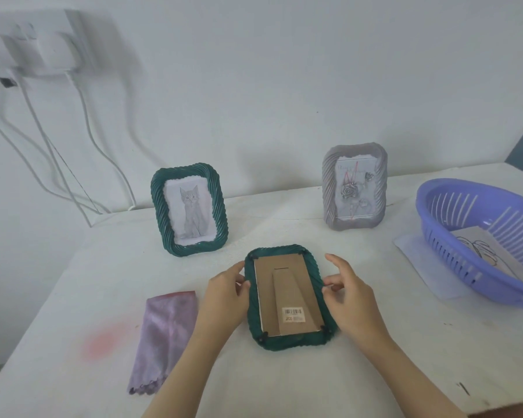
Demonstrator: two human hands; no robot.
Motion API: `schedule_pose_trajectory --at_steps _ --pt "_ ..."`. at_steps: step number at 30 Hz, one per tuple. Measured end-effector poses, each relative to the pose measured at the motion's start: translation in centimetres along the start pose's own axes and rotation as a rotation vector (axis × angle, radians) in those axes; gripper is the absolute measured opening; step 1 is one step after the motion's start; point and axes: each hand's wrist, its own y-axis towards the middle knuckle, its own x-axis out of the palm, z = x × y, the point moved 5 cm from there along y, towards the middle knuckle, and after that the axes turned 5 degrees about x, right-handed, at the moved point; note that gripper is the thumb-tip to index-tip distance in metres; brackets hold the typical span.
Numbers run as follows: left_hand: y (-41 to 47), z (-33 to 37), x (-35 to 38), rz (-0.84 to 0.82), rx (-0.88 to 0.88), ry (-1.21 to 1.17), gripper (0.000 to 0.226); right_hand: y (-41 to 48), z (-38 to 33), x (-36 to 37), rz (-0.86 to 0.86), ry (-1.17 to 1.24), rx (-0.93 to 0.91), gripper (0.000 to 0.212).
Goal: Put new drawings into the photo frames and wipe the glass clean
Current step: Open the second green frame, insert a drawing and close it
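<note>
- Green frame, face-down (287,297): lies flat on the white table (375,372), near the front centre, between the two hands. Long axis runs away from the viewer, slightly tilted; brown cardboard backing (284,297) faces up, with a folded easel stand tapering toward the far end. Small black tabs sit at the corners.
- Barcode sticker (294,314): white label on the backing's near right part; bars visible, the print beneath is too blurred to read.
- Left hand (224,292): fingers loosely curled, fingertips touching the frame's left edge; not closed around it.
- Right hand (349,297): thumb and fingers partly spread, thumb tip at the frame's right edge, index raised clear; appears to be light contact rather than a firm grip.
- Green frame, upright (189,208): stands behind and left, portrait, facing the viewer; holds a grey cat drawing.
- Grey frame, upright (355,185): stands behind and right, portrait; holds a rose drawing with faint writing at the top, illegible.
- Purple cloth (163,336): folded, flat on the table left of the left hand, apart from it.
- Blue basket (453,245): slotted, at the right edge, resting on a pale sheet; a line drawing on paper (480,248) lies inside.
</note>
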Motion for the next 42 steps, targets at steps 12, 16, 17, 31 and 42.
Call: schedule_pose_trajectory --at_steps 12,16,17,31,42 --pt "-1.0 -0.5 2.1 -0.201 0.209 0.275 0.116 1.2 -1.4 0.6 -0.183 -0.151 -0.162 0.089" --pt "-1.0 -1.0 2.5 -0.268 0.152 0.345 0.129 2.0 -1.5 1.2 -0.258 -0.319 -0.209 0.101" --pt "-0.8 -1.0 2.4 -0.262 0.146 0.351 0.13 2.3 -1.4 1.3 -0.27 -0.345 -0.21 0.102" --pt "0.7 -0.5 2.1 -0.357 0.195 0.517 0.136 4.4 -1.6 1.8 -0.447 -0.531 -0.146 0.124" --pt "1.9 0.1 2.2 -0.412 0.144 0.523 0.14 4.9 -2.2 2.1 -0.506 -0.595 -0.104 0.116"
